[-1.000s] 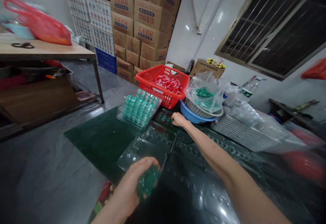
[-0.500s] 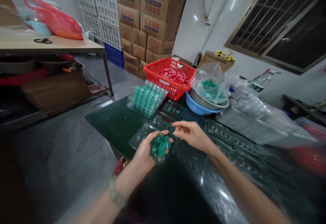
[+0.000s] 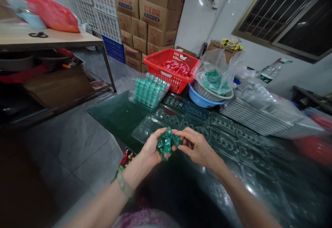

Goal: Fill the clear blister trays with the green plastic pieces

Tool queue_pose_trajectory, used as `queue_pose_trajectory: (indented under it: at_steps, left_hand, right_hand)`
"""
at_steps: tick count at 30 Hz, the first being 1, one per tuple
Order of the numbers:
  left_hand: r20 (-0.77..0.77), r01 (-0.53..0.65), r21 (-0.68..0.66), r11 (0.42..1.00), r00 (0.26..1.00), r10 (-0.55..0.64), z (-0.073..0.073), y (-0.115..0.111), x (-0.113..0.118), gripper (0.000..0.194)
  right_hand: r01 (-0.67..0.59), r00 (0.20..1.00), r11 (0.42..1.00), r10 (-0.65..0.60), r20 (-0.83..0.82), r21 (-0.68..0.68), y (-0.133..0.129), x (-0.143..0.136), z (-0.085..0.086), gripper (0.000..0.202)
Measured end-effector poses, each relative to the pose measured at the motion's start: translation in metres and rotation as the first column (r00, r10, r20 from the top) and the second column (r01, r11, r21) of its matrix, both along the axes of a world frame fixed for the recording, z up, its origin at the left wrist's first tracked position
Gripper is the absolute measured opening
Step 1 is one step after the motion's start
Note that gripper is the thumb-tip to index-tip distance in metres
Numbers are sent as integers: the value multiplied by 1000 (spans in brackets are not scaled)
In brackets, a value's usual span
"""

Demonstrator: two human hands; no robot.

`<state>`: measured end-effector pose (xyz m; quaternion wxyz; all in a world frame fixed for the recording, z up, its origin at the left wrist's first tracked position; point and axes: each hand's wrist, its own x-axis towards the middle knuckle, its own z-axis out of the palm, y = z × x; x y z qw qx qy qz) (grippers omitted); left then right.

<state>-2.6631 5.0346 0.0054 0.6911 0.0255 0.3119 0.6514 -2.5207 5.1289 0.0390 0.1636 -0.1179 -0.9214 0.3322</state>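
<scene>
Cupped palm up, my left hand [image 3: 153, 148] holds a heap of green wrapped pieces [image 3: 164, 144]. My right hand [image 3: 195, 146] touches the right side of that heap, its fingers bent round a green piece. Beneath and beyond both hands, clear plastic trays [image 3: 224, 141] lie in rows on the dark green table [image 3: 111, 114]. A few green pieces [image 3: 174, 101] sit in one tray at the back. To the left of it stands a stack of filled trays [image 3: 149, 91] with green pieces.
Behind the trays are a red basket [image 3: 166, 70] of red wrapped pieces and a blue basin [image 3: 201, 100] under a grey colander with a bag of green pieces. Stacked empty trays [image 3: 249, 114] lie at the right. A wooden table [image 3: 59, 37] stands at the left.
My right hand has come down to the heap in my left hand and now touches the pieces. The heap has spread toward the right fingers. The view has shifted slightly.
</scene>
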Motion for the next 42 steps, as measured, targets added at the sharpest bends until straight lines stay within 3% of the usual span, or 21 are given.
queue_pose_trajectory:
  at_steps: [5,7,9,11,14,18,24,28,34,42]
  left_hand:
    - [29,15,2,1000,999,-15,-3,6,0,32]
    - [28,28,9,1000,999,-28,-5,7,1,31]
    - [28,44,23,999,999,-45,-5,7,2,29]
    - [16,55,33,998,998,-55,-4,7,4,27]
    - [-27,49,25,998,998,-49,-1,6,8,27]
    - [-115,0,-20,1000,993,-2,-3,7,15,29]
    - [-272,-132,-9,991,954,125,-9,8,27,29]
    - [-348,-182,28,983,920,180,-6,7,33,25]
    - [-427,-138,27,990,894,137,-4,5,35,22]
    - [-478,-138,58,989,866,149,-6,0,37,17]
  right_hand:
    - [43,989,995,-29,-142,91,-3,1,-9,23]
    - [103,983,994,-99,-155,19,-2,1,-11,21]
    - [175,970,974,-196,-143,-144,0,0,-13,18]
    - [223,955,905,-277,-105,-362,3,0,-15,19]
    - [227,950,756,-309,-30,-613,7,0,-19,26]
    - [233,941,665,-338,-9,-710,10,-2,-27,29]
    - [314,916,655,-398,39,-687,6,-2,-36,24]
    - [337,915,701,-400,44,-628,2,1,-39,17]
    - [327,904,782,-422,-65,-531,-1,3,-38,15]
    - [317,931,640,-350,102,-700,-3,7,-26,16]
